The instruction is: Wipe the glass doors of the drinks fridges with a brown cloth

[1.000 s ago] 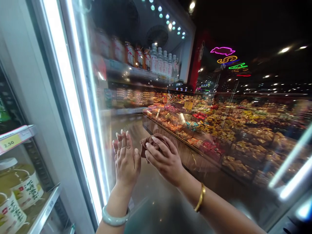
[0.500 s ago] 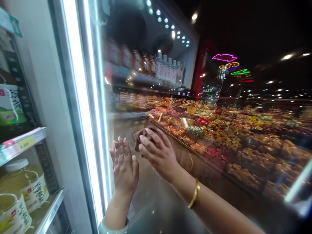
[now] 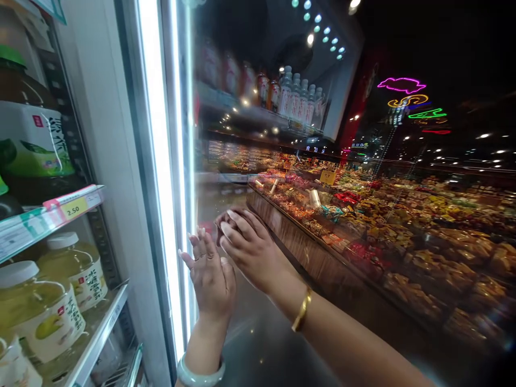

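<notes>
My right hand [image 3: 256, 247] presses a crumpled brown cloth [image 3: 220, 222] to the glass door [image 3: 258, 336], its fingers bent over it. Much of the cloth is hidden under those fingers. Just left of it, my left hand [image 3: 213, 285] is raised with its fingers apart, beside the bright light strip [image 3: 159, 161] at the door's edge. Nothing shows in that hand; whether its fingertips touch the glass I cannot tell. A gold bangle [image 3: 302, 310] circles my right wrist, a pale bangle [image 3: 201, 374] my left.
To the left, shelves hold a large dark bottle with a green cap [image 3: 36, 134] and several yellowish drink bottles [image 3: 50, 322]. A price tag [image 3: 73, 208] edges the upper shelf. In the glass show bottles [image 3: 298, 102], a wood-sided display [image 3: 290, 231] of packaged goods and neon signs [image 3: 407, 100].
The view has turned left, so the shelves and door edge sit further right. My right hand with the cloth has shifted left across the glass, closer to my left hand. The left hand's fingers have spread.
</notes>
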A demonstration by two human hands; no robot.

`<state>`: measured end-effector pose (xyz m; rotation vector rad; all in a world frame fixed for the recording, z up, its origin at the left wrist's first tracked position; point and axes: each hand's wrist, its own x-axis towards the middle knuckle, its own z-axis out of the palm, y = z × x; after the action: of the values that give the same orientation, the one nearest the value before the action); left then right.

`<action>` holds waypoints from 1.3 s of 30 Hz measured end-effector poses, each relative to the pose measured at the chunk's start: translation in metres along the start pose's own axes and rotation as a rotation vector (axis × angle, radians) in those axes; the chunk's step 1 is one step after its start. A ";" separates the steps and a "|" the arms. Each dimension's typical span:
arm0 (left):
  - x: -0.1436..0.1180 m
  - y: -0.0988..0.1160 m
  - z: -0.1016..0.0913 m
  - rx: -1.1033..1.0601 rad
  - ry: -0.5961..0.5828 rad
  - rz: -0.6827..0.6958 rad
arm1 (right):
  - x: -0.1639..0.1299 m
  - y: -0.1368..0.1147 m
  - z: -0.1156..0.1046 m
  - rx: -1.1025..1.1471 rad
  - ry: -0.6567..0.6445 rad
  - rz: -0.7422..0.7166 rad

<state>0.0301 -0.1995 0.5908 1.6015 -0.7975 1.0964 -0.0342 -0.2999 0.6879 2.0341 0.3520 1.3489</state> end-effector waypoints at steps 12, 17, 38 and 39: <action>-0.010 0.000 -0.011 -0.061 -0.111 0.102 | -0.028 -0.016 -0.003 0.121 0.092 0.070; -0.033 0.010 -0.011 -0.099 -0.220 0.055 | -0.099 -0.012 -0.056 0.176 -0.034 0.178; -0.046 0.059 -0.004 -0.252 -0.292 0.205 | -0.124 0.010 -0.119 -0.084 0.051 0.484; -0.045 0.061 -0.002 -0.254 -0.293 0.219 | -0.116 0.009 -0.113 -0.090 0.067 0.472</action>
<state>-0.0418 -0.2155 0.5710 1.5000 -1.2791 0.8778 -0.1865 -0.3284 0.6388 2.0765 -0.1740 1.6777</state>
